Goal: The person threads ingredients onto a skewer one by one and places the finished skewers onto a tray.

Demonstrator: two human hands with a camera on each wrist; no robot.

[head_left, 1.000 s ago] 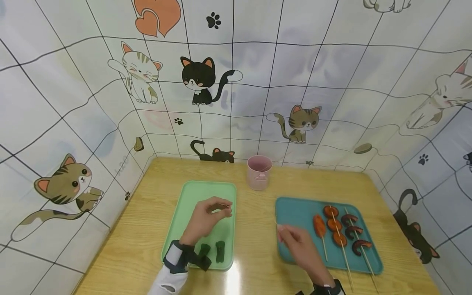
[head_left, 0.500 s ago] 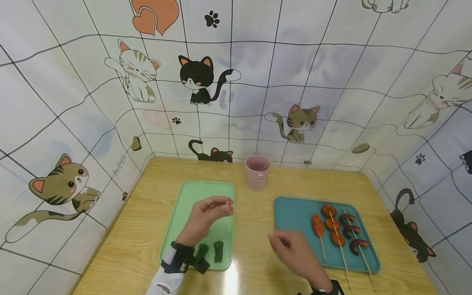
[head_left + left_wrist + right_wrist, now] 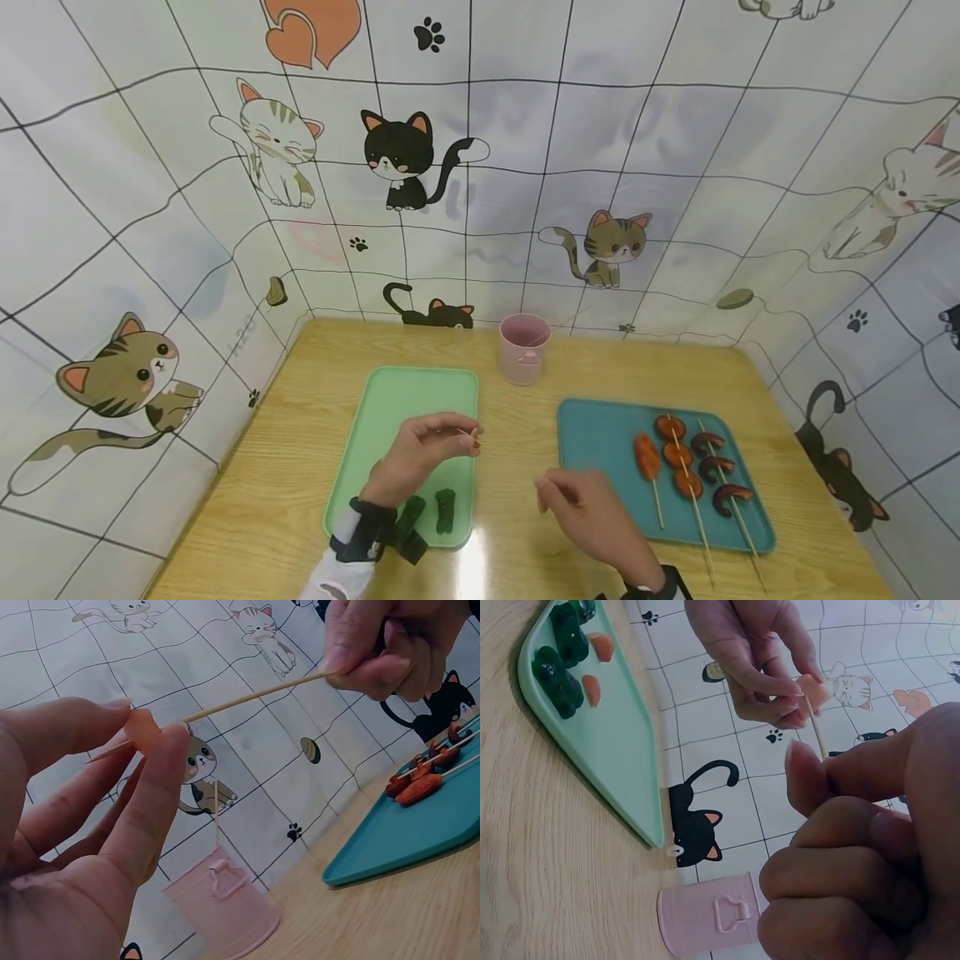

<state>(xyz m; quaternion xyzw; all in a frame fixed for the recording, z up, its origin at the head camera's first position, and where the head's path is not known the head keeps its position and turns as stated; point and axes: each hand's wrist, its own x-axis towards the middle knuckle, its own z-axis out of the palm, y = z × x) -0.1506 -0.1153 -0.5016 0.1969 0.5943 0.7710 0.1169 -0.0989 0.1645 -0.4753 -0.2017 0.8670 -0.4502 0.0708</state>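
Observation:
My left hand [image 3: 423,454], above the green tray [image 3: 401,387], pinches a small orange piece [image 3: 142,733] between thumb and fingers. A thin wooden skewer [image 3: 255,695] passes through that piece, and its pointed tip [image 3: 101,755] shows on the far side. My right hand [image 3: 592,512] grips the skewer's other end between thumb and forefinger, its remaining fingers curled in. That hand is beside the left edge of the teal tray [image 3: 592,433]. In the right wrist view, two orange wedges [image 3: 601,647] and several dark green pieces [image 3: 559,686] lie on the green tray.
On the teal tray lie an orange-red piece on a stick [image 3: 647,457], a skewer of round slices [image 3: 678,456] and a skewer of dark curled pieces [image 3: 716,467]. A pink cup [image 3: 522,358] with a stick in it stands near the cat-patterned backdrop [image 3: 510,150].
My right hand has moved left, away from the teal tray and closer to my left hand. The skewer it held pointing upward now runs to the left hand, which has shifted slightly right.

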